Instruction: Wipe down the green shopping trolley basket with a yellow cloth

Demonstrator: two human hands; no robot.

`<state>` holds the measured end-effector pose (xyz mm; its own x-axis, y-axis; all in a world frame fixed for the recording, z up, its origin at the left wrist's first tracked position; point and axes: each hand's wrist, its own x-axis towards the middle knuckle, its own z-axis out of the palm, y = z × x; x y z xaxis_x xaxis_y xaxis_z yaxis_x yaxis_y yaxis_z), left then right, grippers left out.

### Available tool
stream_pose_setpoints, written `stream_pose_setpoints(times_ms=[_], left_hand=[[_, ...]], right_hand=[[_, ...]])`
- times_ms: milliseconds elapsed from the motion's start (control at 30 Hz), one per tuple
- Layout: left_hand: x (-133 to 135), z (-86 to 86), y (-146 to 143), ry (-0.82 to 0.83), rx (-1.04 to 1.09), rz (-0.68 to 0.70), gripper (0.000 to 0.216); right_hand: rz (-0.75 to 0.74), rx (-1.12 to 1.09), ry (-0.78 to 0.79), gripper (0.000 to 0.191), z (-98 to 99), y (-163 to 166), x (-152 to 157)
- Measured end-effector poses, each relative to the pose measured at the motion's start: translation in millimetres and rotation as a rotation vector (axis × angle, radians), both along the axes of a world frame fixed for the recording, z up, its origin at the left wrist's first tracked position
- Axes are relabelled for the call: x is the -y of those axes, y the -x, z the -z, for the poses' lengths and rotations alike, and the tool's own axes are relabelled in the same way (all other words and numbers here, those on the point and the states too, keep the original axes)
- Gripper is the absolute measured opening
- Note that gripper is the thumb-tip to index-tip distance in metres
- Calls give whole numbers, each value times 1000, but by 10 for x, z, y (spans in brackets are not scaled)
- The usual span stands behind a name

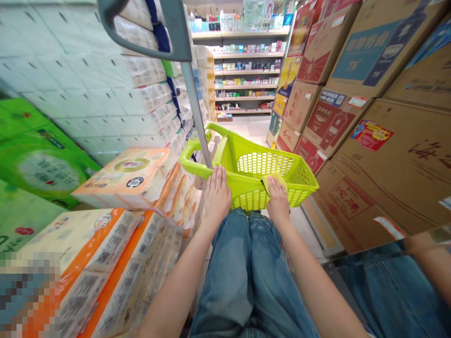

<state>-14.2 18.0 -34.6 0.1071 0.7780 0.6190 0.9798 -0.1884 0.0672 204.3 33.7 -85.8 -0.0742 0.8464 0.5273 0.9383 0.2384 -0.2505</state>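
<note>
1. Resting palm-down on the near rim of the lime-green shopping basket [268, 164], the left hand [216, 197] is lying with its fingers stretched out side by side. Its grip is released and is closing on nothing.
2. The left fingertips are touching the foot of a grey metal pole [197, 112]. The pole is running up from beside the basket's near left corner to a grey handle bar [141, 44] at the top left of the frame.
3. The right hand [278, 203] is lying on the same rim, just right of the centre of the frame. Its grip is bearing down on a yellow cloth [272, 180] and pinning it against the rim's top edge, with only a strip of cloth showing past the fingertips.
4. The basket is sitting at the centre of the frame, just beyond the person's knees in blue jeans [246, 272]. Its looped green handle [188, 155] is sticking out to the left.
5. Orange-and-white tissue packs [130, 180] are stacking up at the lower left, just beside the left forearm. Green packs [35, 155] are lying at the left edge, and white packs [88, 80] are filling the upper left.
6. Brown cardboard cartons [387, 155] are towering along the right side, near the basket's right wall.
7. Store shelves [246, 70] carrying small goods are standing at the top centre, well apart from the hands.
</note>
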Motion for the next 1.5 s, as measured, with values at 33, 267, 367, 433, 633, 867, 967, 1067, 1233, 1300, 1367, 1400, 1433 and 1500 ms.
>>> stream_pose_setpoints(times_ms=[33, 267, 367, 433, 633, 867, 967, 1067, 1233, 1300, 1367, 1400, 1433, 1500], left_hand=[[-3, 5, 2, -1, -2, 0, 67], [-16, 12, 7, 10, -14, -8, 67], [-8, 6, 17, 19, -20, -10, 66], [2, 0, 24, 22, -32, -13, 66], [23, -12, 18, 20, -42, -13, 68], [23, -7, 10, 5, -16, 5, 68], [23, -10, 12, 7, -11, 8, 68], [16, -13, 9, 15, -17, -2, 67], [18, -27, 11, 24, -35, -18, 67], [31, -41, 21, 32, -51, -14, 67], [44, -55, 28, 43, -64, -10, 68], [48, -61, 28, 46, -68, -8, 68], [50, -64, 26, 48, -70, -9, 67], [46, -63, 14, 50, -68, -13, 67]], right_hand=[[33, 0, 3, 80, 29, -72, 4], [13, -37, 94, 79, -270, 475, -14], [-217, -57, 91, 73, -510, 962, -28], [-288, -99, 77, 69, -598, 1151, -31], [-268, -75, 57, 78, -464, 902, -33], [-34, 31, 17, 82, -72, 69, 12], [44, 55, 27, 78, -7, -81, 35], [78, 9, 70, 75, -102, 91, 21], [-210, -91, 110, 76, -468, 839, 1], [-296, -130, 95, 72, -565, 1061, 14], [-307, -157, 81, 71, -589, 1142, 32], [-299, -159, 76, 72, -574, 1129, 38], [-289, -152, 72, 75, -545, 1085, 41], [-257, -123, 64, 79, -456, 925, 40]])
